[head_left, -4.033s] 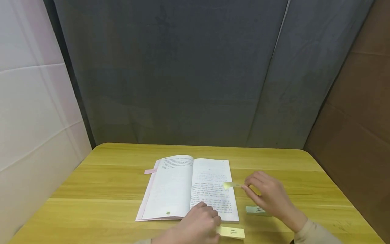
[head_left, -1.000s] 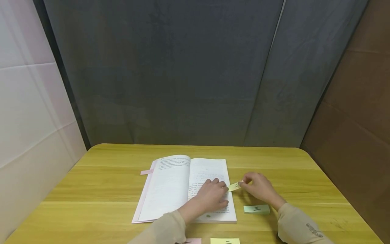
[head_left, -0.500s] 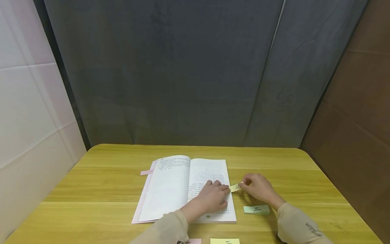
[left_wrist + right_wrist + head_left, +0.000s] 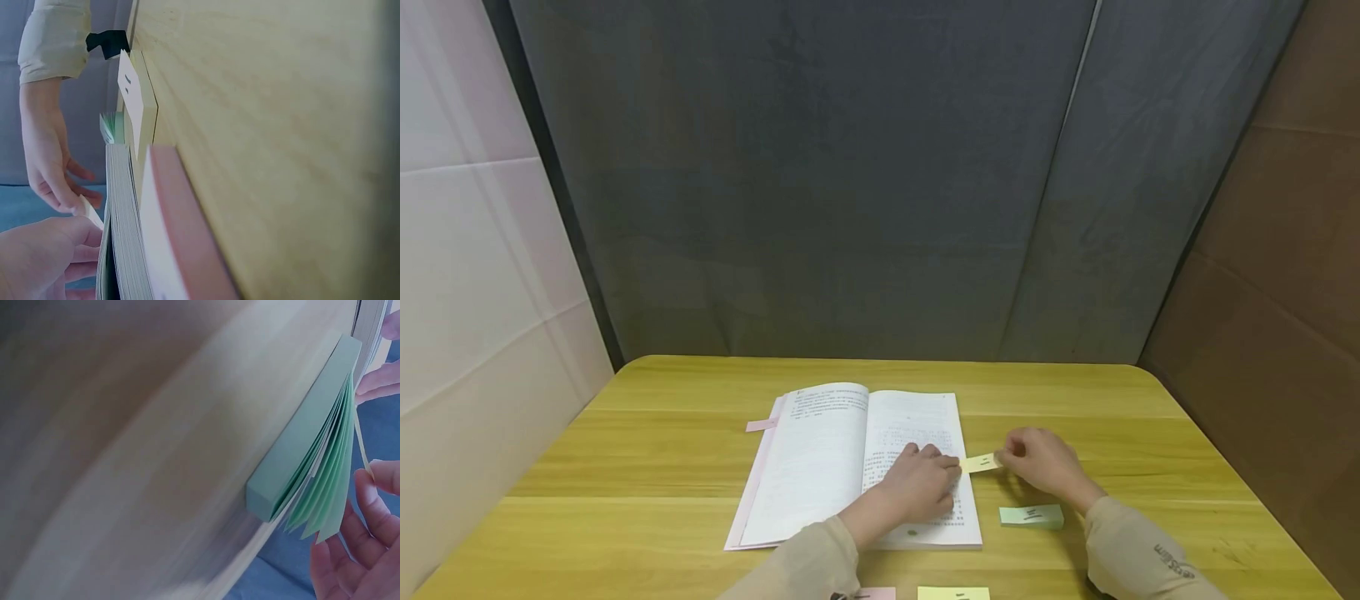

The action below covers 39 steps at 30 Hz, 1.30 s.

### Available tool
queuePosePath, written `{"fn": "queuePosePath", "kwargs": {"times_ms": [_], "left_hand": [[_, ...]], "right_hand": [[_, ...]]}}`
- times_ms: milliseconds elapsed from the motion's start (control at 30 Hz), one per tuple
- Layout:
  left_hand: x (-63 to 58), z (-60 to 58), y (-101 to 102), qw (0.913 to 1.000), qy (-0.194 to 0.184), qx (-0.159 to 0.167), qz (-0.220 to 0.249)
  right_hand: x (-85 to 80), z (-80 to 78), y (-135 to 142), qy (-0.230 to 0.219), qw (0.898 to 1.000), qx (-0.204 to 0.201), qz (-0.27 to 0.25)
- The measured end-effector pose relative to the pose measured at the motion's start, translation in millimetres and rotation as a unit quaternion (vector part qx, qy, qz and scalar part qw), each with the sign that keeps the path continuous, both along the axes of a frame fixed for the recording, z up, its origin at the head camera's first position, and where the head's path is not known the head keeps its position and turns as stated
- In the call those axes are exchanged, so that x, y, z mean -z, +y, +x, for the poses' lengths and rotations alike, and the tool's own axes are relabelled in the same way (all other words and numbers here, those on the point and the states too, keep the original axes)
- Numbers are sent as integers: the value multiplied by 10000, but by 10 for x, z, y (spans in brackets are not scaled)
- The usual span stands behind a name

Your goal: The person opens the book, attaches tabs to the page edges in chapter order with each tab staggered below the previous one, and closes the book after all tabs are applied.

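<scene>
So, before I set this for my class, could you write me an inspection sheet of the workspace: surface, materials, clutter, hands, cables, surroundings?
Surface: wood-grain table.
Materials: open book with a pink tab sticking out on its left; yellow strip at its right edge; green pad, leaves fanned; yellow pad and pink pad, both cut off by the frame.
Clutter: nothing seen.
Hands: left hand rests on the right-hand page; right hand pinches the yellow strip.
Cables: nothing seen.
Surroundings: dark grey panel behind, pale panel left, brown panel right.
</scene>
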<state>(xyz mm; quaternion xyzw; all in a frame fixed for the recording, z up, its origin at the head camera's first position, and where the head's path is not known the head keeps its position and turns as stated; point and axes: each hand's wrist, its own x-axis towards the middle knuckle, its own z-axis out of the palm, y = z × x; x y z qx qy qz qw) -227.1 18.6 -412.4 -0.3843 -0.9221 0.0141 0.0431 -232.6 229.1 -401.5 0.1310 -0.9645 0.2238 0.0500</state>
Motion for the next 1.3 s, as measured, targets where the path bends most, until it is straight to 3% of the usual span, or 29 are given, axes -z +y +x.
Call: {"fn": "queuePosePath", "kwargs": {"times_ms": [367, 700, 1100, 1300], "left_hand": [[25, 19, -9, 9999, -21, -12, -119], [4, 107, -79, 9997, -130, 25, -184], [-56, 148, -232, 9995, -215, 1, 231], [-124, 180, -379, 9989, -235, -154, 380]], "right_hand": [[4, -3, 1, -126, 9996, 151, 194], [18, 3, 1, -168, 9995, 153, 197], [-39, 42, -15, -155, 9993, 277, 203], [-61, 71, 11, 134, 9993, 268, 211]]}}
